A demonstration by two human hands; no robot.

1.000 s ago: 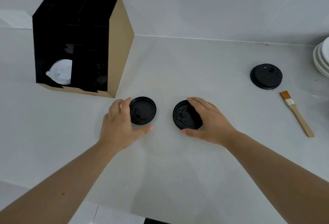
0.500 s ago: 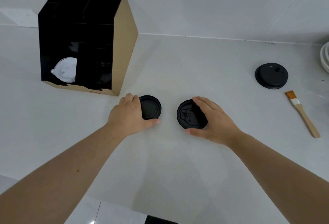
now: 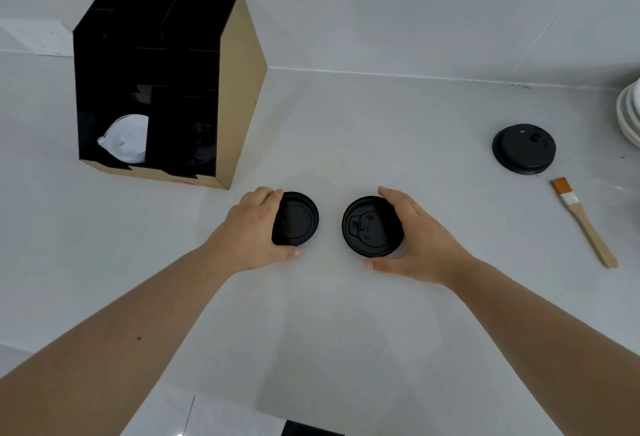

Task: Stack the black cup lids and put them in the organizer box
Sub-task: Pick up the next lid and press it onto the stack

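Two black cup lids lie side by side on the white counter in front of me. My left hand (image 3: 249, 231) grips the left lid (image 3: 298, 219) by its left edge, tilting it up slightly. My right hand (image 3: 420, 238) curls around the right lid (image 3: 369, 226), fingers on its far edge and thumb at its near edge. A third, larger black lid stack (image 3: 524, 148) rests alone far to the right. The organizer box (image 3: 239, 89), cardboard outside and black inside, stands at the back left with white lids (image 3: 128, 138) in its left slot and dark lids in its right slot.
A wooden-handled pastry brush (image 3: 581, 224) lies at the right, near the lone lid. White plates (image 3: 628, 113) are stacked at the far right edge. The tiled wall runs behind the counter.
Both hands have closed tighter around their lids; the left lid now tips up under my left fingers. The view shifted slightly, so the box sits more to the right.
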